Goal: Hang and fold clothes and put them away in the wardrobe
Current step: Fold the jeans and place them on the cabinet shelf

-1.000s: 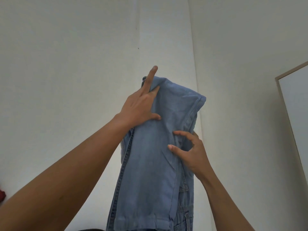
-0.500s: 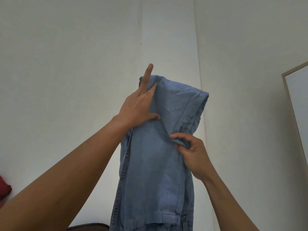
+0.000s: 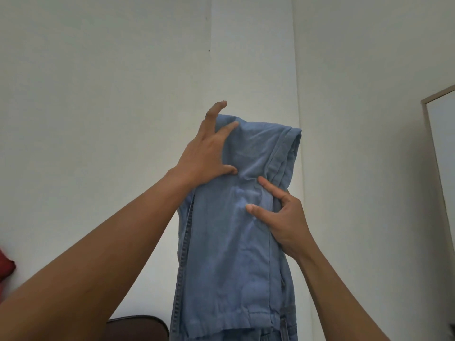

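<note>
Item: jeans (image 3: pixel 221 242), light blue denim, folded over at the top.
Position: held up in the air at centre of view, in front of the corner of a white wall (image 3: pixel 98 94).
Long axis: upright, tilted slightly, the top leaning to the right.
Direction: folded end up; the hemmed end hangs down and runs out of view at the bottom edge.
Layers: several layers show at the upper right corner of the fold; a stitched seam runs down the left edge.
Support: what carries the fold from behind is hidden.
Left hand (image 3: pixel 204 153): at the upper left of the jeans, back of the hand towards the camera.
Left fingers: straight and spread apart; the thumb presses the front cloth, one finger lies across the top corner, and another stands free above the fold.
Right hand (image 3: pixel 283 222): at the right edge, about mid-height of the visible cloth.
Right fingers: thumb and forefinger lie apart on the front cloth; the others curl round the right edge, gripping it.
Surroundings: dark rounded object (image 3: pixel 138 327) at bottom, left of the jeans; red cloth (image 3: pixel 5 267) at the left edge; framed panel (image 3: pixel 443 143) at far right.
</note>
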`<state>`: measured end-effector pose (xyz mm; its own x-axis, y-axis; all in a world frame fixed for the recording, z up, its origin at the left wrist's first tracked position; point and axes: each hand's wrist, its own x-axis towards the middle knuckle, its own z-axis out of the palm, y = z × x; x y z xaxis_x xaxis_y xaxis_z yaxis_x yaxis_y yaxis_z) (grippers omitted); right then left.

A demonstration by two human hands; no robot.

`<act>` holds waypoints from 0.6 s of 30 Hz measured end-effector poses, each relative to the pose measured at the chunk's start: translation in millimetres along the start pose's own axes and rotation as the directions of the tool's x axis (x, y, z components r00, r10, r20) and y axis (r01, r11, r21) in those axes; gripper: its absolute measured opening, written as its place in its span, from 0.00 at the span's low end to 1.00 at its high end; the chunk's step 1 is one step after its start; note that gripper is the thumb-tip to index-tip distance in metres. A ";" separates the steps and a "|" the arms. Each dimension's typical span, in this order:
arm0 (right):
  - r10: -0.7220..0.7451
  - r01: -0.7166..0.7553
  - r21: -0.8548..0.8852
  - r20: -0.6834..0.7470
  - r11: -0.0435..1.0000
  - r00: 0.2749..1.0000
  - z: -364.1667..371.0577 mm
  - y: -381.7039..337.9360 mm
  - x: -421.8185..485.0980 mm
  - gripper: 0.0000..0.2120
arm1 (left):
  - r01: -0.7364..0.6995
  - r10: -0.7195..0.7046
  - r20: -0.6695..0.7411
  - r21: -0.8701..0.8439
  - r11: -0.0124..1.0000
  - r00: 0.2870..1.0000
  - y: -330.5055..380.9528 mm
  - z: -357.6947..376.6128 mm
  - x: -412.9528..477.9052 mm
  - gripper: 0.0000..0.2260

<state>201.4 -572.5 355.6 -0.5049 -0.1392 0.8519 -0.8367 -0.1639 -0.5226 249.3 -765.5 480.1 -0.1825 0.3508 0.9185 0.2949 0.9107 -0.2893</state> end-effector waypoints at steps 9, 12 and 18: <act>0.051 -0.045 0.136 -0.046 0.990 0.998 -2.1 3.3 19.3 0.27 | 0.612 -0.573 0.230 -0.411 0.676 0.787 -4.6 28.9 -94.0 0.60; 0.133 -0.117 0.212 -0.061 0.970 0.989 1.2 4.1 24.7 0.25 | 0.738 -0.516 0.555 -0.621 0.264 0.652 3.2 44.4 -144.6 0.56; 0.413 -0.404 0.213 -0.001 0.890 0.911 3.0 15.9 34.2 0.20 | 0.681 -0.524 0.536 -0.723 0.120 0.662 1.4 51.9 -175.9 0.49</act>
<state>171.4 -582.9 376.3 -0.8056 -0.1939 0.5599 -0.4954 -0.2981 -0.8159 233.1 -814.7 304.2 -0.7782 -0.1278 0.6148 0.5891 0.1905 0.7853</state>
